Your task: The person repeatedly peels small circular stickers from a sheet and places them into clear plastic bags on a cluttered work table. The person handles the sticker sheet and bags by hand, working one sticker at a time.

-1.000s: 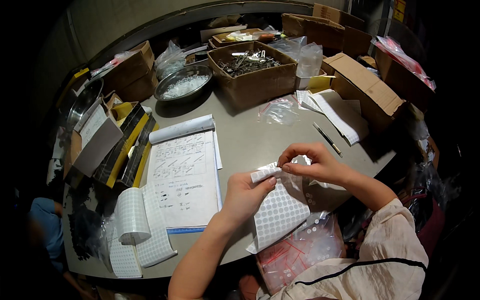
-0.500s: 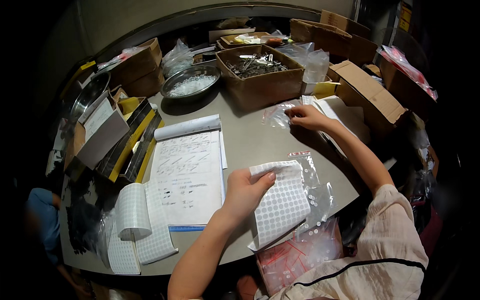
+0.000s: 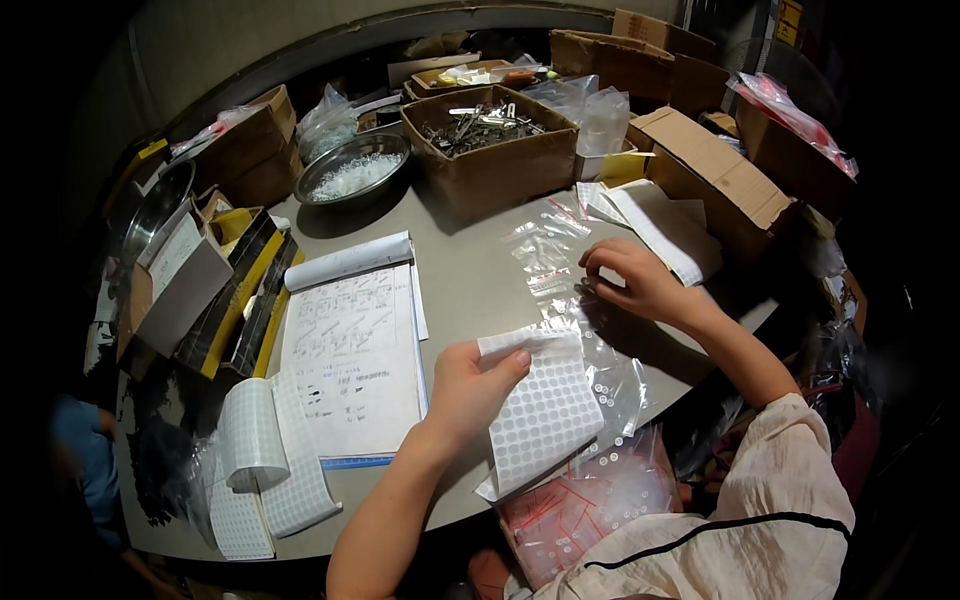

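Note:
My left hand [image 3: 472, 388] is closed on a folded sheet of round grey stickers [image 3: 548, 405], thumb on top, near the front of the table. My right hand [image 3: 640, 282] hovers over the table to the right, its thumb and fingertips pinched together; whatever lies between them is too small to make out. Below and beside it runs a row of small clear zip bags [image 3: 548, 250], several with little white round stickers on them. More such bags [image 3: 622, 388] lie beside the sticker sheet, partly covered by it.
An open notepad [image 3: 350, 370] lies left of centre, beside a curled stack of sticker sheets [image 3: 255, 435]. Behind are a metal bowl [image 3: 405, 150] of clear bits and a cardboard box [image 3: 490, 180] of metal parts. Red-edged zip bags [image 3: 590, 510] fill a container at my lap.
My right hand has come nearer, away from the far clear bags, which now lie spread in a row toward the sheet. My left hand still holds the sticker sheet. The view has shifted slightly.

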`<action>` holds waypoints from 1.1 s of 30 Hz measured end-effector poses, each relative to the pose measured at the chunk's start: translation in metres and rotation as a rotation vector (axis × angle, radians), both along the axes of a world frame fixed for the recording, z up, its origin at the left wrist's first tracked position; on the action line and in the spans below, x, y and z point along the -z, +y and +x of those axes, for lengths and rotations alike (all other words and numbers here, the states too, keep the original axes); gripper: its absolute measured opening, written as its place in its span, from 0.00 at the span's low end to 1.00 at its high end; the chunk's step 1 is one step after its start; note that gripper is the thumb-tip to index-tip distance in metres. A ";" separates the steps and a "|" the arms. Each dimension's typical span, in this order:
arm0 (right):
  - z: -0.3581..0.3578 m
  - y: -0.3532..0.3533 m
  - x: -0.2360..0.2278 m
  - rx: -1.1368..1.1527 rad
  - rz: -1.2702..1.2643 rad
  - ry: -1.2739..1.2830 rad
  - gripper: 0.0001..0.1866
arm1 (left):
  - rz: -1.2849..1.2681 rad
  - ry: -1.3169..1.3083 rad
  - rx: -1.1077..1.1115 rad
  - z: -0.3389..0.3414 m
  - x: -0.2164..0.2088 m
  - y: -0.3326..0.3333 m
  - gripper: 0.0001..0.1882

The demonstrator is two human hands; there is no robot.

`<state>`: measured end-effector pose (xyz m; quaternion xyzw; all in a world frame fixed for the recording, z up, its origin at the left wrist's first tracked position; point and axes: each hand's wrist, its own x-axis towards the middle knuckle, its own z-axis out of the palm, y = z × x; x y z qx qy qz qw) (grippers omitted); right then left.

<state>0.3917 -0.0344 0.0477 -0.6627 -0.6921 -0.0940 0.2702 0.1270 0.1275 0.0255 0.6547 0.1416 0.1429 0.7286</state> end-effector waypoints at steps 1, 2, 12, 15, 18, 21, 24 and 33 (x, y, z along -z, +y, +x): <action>0.002 0.000 0.004 0.002 -0.009 -0.037 0.11 | 0.001 -0.009 -0.005 0.001 0.001 0.001 0.12; 0.003 -0.001 0.009 0.004 -0.018 -0.074 0.12 | 0.007 -0.007 -0.008 0.001 0.001 0.002 0.12; -0.015 0.003 0.031 -0.041 -0.066 -0.203 0.08 | 0.001 0.016 0.005 -0.002 0.004 0.002 0.11; -0.021 -0.013 0.017 -0.095 -0.167 -0.200 0.06 | -0.042 -0.004 -0.005 -0.002 -0.001 -0.001 0.11; -0.039 -0.028 -0.007 -0.201 -0.252 -0.097 0.06 | -0.012 -0.005 0.014 -0.005 -0.007 -0.001 0.10; -0.046 -0.037 -0.014 -0.197 -0.204 0.106 0.06 | -0.006 -0.021 0.029 -0.002 -0.006 -0.003 0.10; -0.050 -0.029 -0.017 -0.192 -0.043 0.289 0.14 | -0.001 0.013 0.074 -0.003 -0.005 -0.002 0.10; -0.074 -0.003 -0.012 -0.211 -0.090 0.334 0.13 | 0.068 0.018 0.063 -0.005 -0.009 -0.005 0.09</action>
